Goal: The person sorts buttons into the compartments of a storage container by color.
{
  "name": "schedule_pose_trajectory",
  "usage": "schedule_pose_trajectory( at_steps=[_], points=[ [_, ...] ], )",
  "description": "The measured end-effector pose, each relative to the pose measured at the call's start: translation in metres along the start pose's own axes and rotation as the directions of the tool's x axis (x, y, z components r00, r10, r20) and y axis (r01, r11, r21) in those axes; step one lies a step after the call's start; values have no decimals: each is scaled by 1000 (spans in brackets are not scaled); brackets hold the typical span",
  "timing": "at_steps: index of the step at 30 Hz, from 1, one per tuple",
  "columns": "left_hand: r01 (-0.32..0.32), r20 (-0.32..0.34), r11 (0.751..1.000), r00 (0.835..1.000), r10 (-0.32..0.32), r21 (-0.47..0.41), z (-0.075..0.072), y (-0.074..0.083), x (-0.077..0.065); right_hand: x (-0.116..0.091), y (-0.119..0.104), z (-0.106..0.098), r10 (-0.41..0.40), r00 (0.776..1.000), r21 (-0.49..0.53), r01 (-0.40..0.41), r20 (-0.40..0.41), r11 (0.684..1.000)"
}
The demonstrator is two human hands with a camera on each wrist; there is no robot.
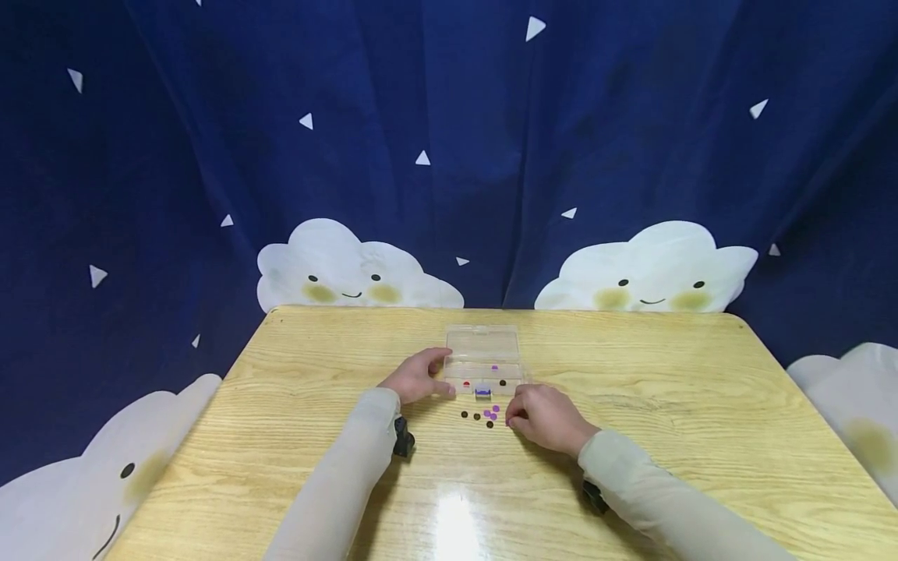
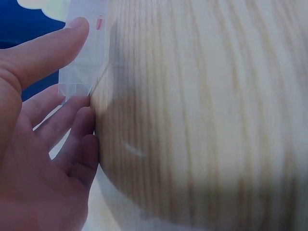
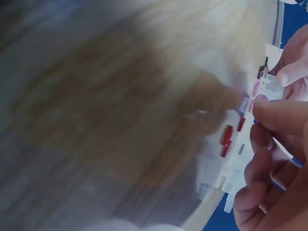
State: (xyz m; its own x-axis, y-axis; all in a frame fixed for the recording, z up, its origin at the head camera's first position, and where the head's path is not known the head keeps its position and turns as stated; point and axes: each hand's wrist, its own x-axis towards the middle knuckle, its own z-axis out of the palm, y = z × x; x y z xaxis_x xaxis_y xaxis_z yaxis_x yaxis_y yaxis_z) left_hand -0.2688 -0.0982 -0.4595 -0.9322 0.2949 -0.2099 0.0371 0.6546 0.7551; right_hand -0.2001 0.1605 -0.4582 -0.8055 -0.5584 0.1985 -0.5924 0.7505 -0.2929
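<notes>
A clear plastic box (image 1: 481, 366) with compartments stands on the table with its lid (image 1: 482, 343) lying back. In it are a red piece (image 1: 466, 383), a dark piece (image 1: 503, 382) and a purple piece (image 1: 494, 367); a blue part (image 1: 482, 391) shows at its front. My left hand (image 1: 418, 375) holds the box's left end, thumb along the front and fingers at the side. At the front right corner, my right hand (image 1: 550, 419) pinches a small purple piece (image 3: 261, 97) between thumb and forefinger. Purple discs (image 1: 493, 416) and dark discs (image 1: 477, 417) lie before the box.
Red pieces (image 3: 226, 139) show near the right hand in the right wrist view. The pale wooden table (image 1: 666, 374) ends at a dark blue curtain (image 1: 477, 156) with white clouds. Black wrist cameras (image 1: 403, 438) sit at both cuffs.
</notes>
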Motion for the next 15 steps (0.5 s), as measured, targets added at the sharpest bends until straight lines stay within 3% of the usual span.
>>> schedule_pose_trajectory(
  at_steps=[8, 15],
  points=[
    [-4, 6, 1000, 1000, 4, -24, 0, -1, 0, 5, -1, -5, 25, 998, 53, -22, -58, 998],
    [0, 12, 1000, 1000, 0, -20, 0, -1, 1, 11, 3, -12, 71, 996, 60, -68, -58, 996]
  ],
)
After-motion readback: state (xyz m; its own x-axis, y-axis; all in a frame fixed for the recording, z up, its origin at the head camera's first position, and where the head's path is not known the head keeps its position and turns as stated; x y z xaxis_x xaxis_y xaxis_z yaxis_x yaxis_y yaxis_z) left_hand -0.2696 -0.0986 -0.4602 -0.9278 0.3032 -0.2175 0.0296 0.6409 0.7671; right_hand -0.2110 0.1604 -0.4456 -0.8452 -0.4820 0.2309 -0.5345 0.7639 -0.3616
